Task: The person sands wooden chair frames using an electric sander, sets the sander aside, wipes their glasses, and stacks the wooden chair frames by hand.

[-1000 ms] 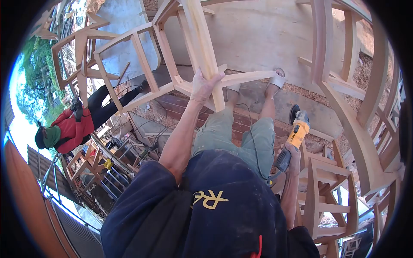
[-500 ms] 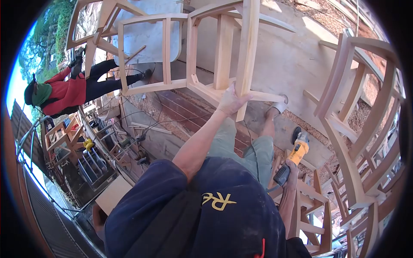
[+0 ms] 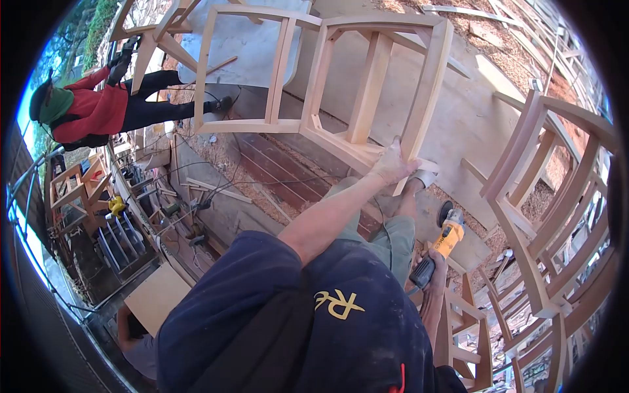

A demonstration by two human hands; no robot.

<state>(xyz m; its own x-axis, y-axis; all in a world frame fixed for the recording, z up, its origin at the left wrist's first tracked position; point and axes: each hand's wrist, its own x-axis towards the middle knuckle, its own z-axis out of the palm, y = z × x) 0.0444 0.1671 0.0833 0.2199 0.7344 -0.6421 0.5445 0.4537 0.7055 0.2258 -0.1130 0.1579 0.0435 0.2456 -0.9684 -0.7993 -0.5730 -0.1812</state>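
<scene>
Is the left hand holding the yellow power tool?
No; the right hand grips the power tool, the left hand a wooden frame.

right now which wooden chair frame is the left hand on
The chair frame at top centre: the left hand grips its lower right corner. The frames at right and the one beside the person in red are apart from that hand.

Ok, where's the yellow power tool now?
In the head view, the yellow power tool is right of centre, held in the right hand beside the green shorts.

1 head-worn fisheye, facing forward-down, close above shirt point(image 3: 367, 331)
</scene>
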